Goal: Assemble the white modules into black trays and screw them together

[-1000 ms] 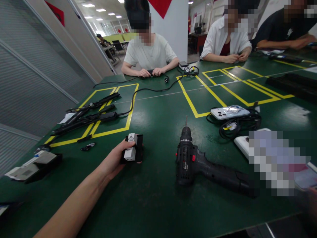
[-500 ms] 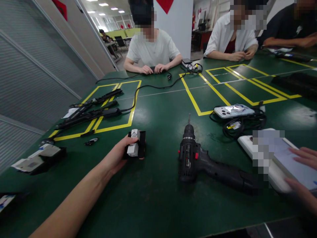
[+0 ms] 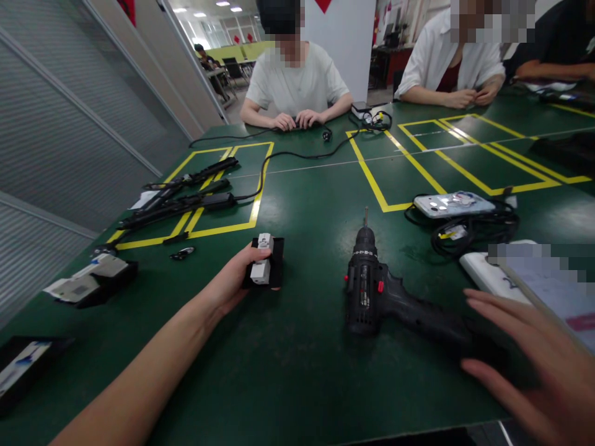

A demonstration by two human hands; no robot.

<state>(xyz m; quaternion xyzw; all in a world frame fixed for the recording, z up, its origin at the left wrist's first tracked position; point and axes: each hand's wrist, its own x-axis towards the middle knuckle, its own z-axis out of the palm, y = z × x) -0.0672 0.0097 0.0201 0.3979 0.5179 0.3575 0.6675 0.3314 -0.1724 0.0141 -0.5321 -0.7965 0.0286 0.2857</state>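
Observation:
My left hand (image 3: 235, 275) is closed around a white block-shaped module (image 3: 261, 270) set on a black plate, the thumb lying across the white part. To its right a black cordless drill (image 3: 365, 291) with red buttons lies on the green table, its bit (image 3: 366, 217) pointing away from me. My right hand (image 3: 534, 365) is open beside the end of the drill's handle, fingers apart, slightly blurred. It holds nothing, and whether it touches the handle I cannot tell.
Left are another white module on a black base (image 3: 90, 282), a dark tray (image 3: 35, 365) and black cabled bars (image 3: 176, 210). Right are a phone (image 3: 453, 204) on coiled cable (image 3: 455, 238) and a white device (image 3: 493, 279). Yellow tape (image 3: 367, 170) marks the table (image 3: 297, 371). People sit opposite.
My right hand has come left from the white device toward the drill's handle, fingers spread. My left hand still grips the white module. The whole view has shifted slightly.

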